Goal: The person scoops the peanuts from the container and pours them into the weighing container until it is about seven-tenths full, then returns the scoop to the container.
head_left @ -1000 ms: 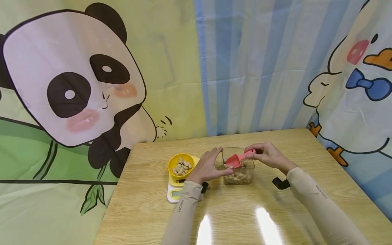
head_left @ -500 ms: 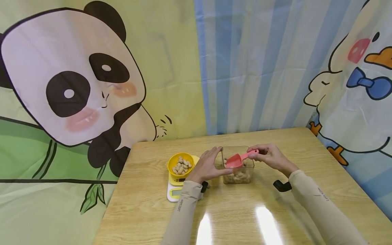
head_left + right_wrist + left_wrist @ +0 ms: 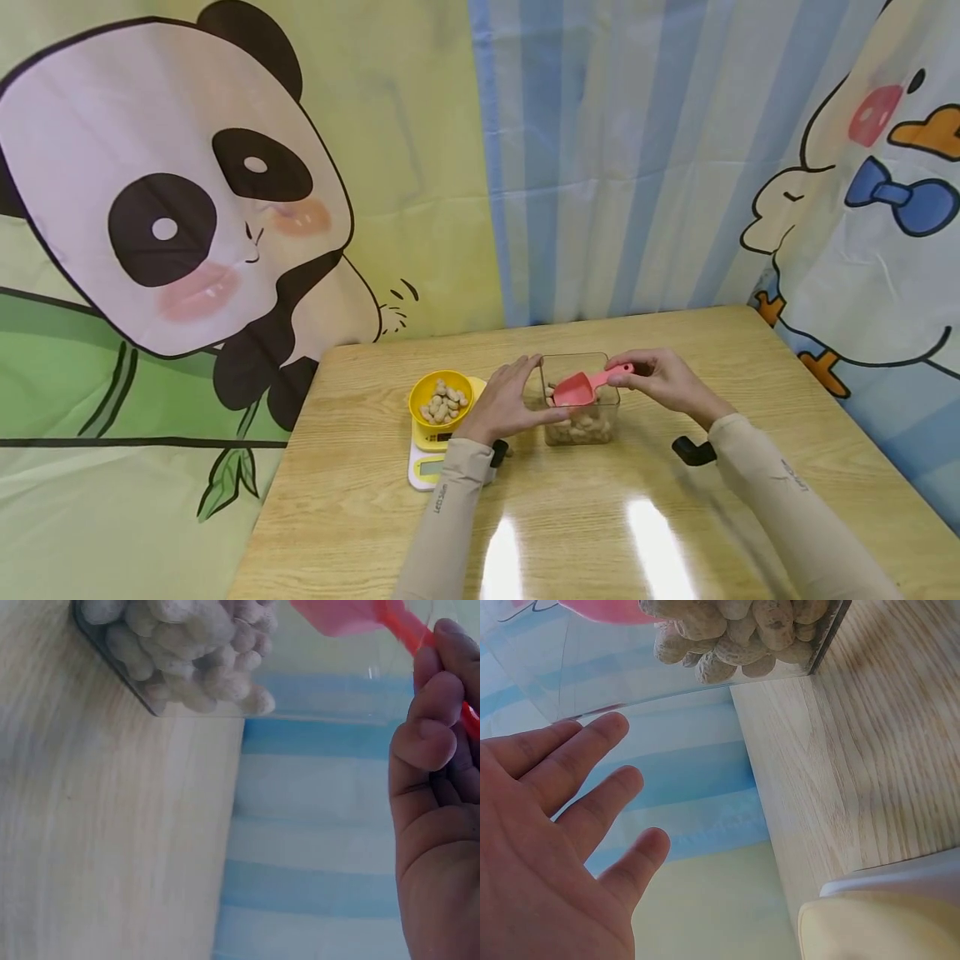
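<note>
A clear square container [image 3: 579, 432] with unshelled peanuts [image 3: 199, 652] stands on the table. My left hand [image 3: 501, 407] is at its left side, fingers fairly straight and spread, a fingertip touching the rim in the left wrist view. The thumb reaches along the container's front. My right hand [image 3: 667, 383] pinches the handle of a pink scoop [image 3: 576, 390], whose bowl hangs inside the container, above the peanuts. Whether the bowl holds any peanuts cannot be made out. In the right wrist view, the scoop's handle [image 3: 405, 628] passes between thumb and fingers.
Left of the container, a yellow bowl [image 3: 417, 414] with several peanuts sits on a yellow and white kitchen scale [image 3: 417, 481], partly hidden by the left forearm. A patterned curtain [image 3: 420, 208] hangs behind the wooden table [image 3: 360, 517].
The right hand has shifted the scoop slightly to the right and up over the peanuts. The left hand stays at the container. The head view has moved a little.
</note>
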Demonstrator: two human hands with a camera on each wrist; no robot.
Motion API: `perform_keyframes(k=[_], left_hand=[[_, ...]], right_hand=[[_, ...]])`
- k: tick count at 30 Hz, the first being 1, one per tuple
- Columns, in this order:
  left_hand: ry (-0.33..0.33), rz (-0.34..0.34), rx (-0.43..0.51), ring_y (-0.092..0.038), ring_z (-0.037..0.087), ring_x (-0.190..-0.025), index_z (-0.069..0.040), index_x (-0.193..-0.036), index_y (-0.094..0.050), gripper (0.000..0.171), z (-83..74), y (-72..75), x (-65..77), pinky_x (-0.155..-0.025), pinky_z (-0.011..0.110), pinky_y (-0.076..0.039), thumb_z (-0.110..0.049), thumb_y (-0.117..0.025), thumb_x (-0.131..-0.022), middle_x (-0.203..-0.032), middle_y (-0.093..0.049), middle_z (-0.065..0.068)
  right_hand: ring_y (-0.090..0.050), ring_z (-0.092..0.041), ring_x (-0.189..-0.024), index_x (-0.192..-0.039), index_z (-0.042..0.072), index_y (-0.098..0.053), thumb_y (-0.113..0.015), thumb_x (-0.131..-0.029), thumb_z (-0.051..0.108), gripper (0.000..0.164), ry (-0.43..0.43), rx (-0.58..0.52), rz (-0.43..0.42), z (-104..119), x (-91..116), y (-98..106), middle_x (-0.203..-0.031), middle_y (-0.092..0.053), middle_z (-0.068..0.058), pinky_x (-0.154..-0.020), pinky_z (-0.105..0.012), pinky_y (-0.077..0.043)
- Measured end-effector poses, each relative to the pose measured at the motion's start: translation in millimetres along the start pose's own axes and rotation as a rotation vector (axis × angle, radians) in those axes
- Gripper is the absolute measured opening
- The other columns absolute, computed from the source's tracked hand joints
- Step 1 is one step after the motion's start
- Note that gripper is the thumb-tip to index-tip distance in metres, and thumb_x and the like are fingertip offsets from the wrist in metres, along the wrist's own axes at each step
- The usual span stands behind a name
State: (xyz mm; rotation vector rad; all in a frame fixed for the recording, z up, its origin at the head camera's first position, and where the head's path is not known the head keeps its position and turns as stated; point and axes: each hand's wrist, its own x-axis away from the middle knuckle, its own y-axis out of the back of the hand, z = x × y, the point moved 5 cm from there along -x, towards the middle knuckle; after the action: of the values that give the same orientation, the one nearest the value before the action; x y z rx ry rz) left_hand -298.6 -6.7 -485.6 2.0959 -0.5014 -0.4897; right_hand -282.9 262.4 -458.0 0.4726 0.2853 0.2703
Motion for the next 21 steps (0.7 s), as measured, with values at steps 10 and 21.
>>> perform_keyframes(k=[10, 21], left_hand=[[0.022, -0.005, 0.028, -0.025, 0.023, -0.152, -0.027, -0.162, -0.028, 0.111, 0.5, 0.1, 0.1, -0.124, 0.046, -0.02, -0.087, -0.061, -0.074, -0.164, -0.033, 0.004], [0.021, -0.018, 0.041, -0.03, 0.027, -0.149, -0.027, -0.161, -0.029, 0.111, 2.9, -1.3, 1.4, -0.119, 0.053, -0.031, -0.088, -0.059, -0.074, -0.16, -0.038, -0.008]], right_hand=[[-0.06, -0.017, -0.066, -0.107, 0.017, -0.078, -0.077, -0.091, 0.033, 0.023, 0.078, 0.205, 0.034, 24, -10, -5, -0.086, -0.071, 0.003, -0.055, -0.027, -0.051], [-0.065, -0.025, -0.074, -0.111, 0.015, -0.078, -0.076, -0.091, 0.037, 0.03, -0.008, 0.085, 0.046, 18, -10, -18, -0.096, -0.074, 0.001, -0.06, -0.031, -0.055]])
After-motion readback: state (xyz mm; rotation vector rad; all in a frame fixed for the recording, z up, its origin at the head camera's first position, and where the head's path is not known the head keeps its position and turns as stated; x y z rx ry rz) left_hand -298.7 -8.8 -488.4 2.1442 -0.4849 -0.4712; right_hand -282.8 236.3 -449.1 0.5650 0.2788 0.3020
